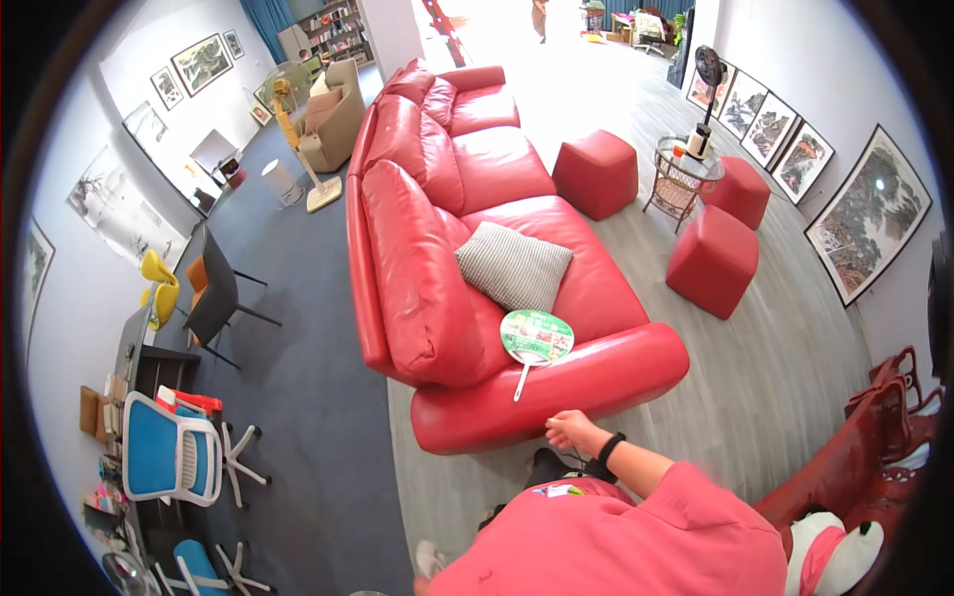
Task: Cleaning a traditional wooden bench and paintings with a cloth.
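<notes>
My right hand (572, 432), with a black band on the wrist, hangs just in front of the red leather sofa's near armrest (551, 391). Its fingers are curled, and I see nothing in them. A green and white hand fan (536, 337) with a white handle lies across the armrest and the seat. Behind it, a striped cushion (514, 265) leans on the sofa's backrest (421, 283). At the bottom edge, a blurred pale shape (428, 559) may be my left hand; whether it holds anything is unclear.
Red ottomans (596, 175) and a glass-topped wicker table (689, 167) stand beyond the sofa. A blue office chair (171, 447) and a dark chair (216, 298) are at left. A carved wooden bench (842, 439) with a plush toy (835, 551) is at right.
</notes>
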### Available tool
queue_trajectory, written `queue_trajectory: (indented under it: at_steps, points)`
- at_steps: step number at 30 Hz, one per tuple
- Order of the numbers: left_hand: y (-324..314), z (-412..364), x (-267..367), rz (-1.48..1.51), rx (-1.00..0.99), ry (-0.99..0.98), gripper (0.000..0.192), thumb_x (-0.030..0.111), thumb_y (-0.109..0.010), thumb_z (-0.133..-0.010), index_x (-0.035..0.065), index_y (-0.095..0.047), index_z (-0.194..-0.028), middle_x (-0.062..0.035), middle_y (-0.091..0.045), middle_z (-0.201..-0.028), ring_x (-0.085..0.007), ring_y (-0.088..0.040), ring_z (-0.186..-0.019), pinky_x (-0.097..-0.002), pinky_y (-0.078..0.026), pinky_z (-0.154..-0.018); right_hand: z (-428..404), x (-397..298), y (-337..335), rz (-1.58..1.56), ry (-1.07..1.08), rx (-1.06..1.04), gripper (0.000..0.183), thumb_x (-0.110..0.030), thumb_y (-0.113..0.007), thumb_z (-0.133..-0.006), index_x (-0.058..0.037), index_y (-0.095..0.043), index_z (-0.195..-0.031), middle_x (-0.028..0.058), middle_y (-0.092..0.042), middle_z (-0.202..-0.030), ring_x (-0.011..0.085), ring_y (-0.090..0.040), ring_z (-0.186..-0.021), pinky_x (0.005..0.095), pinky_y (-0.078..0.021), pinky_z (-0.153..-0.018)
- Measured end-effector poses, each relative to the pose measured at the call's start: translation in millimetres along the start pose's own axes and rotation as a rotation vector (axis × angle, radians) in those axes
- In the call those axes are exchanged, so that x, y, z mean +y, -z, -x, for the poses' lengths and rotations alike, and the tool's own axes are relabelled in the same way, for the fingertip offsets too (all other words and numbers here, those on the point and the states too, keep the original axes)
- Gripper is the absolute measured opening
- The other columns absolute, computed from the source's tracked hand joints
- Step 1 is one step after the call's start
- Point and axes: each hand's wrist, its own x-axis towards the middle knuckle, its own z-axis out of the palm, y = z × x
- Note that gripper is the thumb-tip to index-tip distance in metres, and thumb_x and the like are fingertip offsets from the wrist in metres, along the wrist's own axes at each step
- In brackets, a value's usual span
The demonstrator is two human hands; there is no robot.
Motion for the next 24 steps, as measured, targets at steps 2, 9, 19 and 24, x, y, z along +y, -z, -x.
queue_trajectory:
  at_steps: [2,9,19,24]
  points:
    - [33,-18,1,-0.011,0.076,-0.050,0.054,0.039,-0.069,-0.069,-0.0063,-0.054,-0.094,-0.0261,-0.058,-0.092,-0.0418,-0.054,-0.089,-0.0476,-0.044,-0.075,25,26,11,-0.091,-0.003,0.078,0.022,-0.023,-0.056,-0.086,-0.0033,-0.057,-0.095,0.0073,-0.062,-0.080,0.0165,-0.061,-0.065,0.0284,-0.0487,-0.055]
    - [126,-83,88,0.283,0.206,-0.452,0.040,0.029,-0.067,-0.072,-0.0024,-0.054,-0.094,-0.0219,-0.057,-0.090,-0.0399,-0.053,-0.088,-0.0450,-0.043,-0.077,69,74,-1,-0.257,-0.004,0.208,0.017,-0.022,-0.052,-0.088,-0.0050,-0.056,-0.089,0.0061,-0.061,-0.075,0.0162,-0.060,-0.061,0.0288,-0.0479,-0.052]
    - [196,-63,209,1.115,-0.008,-0.575,0.023,0.015,-0.060,-0.083,-0.0011,-0.057,-0.099,-0.0059,-0.060,-0.093,-0.0124,-0.054,-0.085,-0.0281,-0.044,-0.076,36,82,-13,-0.360,0.014,0.218,0.017,-0.021,-0.050,-0.089,-0.0040,-0.054,-0.090,0.0077,-0.060,-0.076,0.0189,-0.060,-0.065,0.0315,-0.0492,-0.056]
    - [212,-79,233,0.881,-0.078,-0.680,0.021,0.014,-0.060,-0.082,-0.0007,-0.058,-0.097,-0.0036,-0.061,-0.088,-0.0106,-0.053,-0.080,-0.0267,-0.044,-0.073,17,64,-21,-0.357,0.050,0.219,0.017,-0.021,-0.050,-0.089,-0.0050,-0.055,-0.089,0.0066,-0.060,-0.076,0.0174,-0.060,-0.064,0.0305,-0.0488,-0.055]
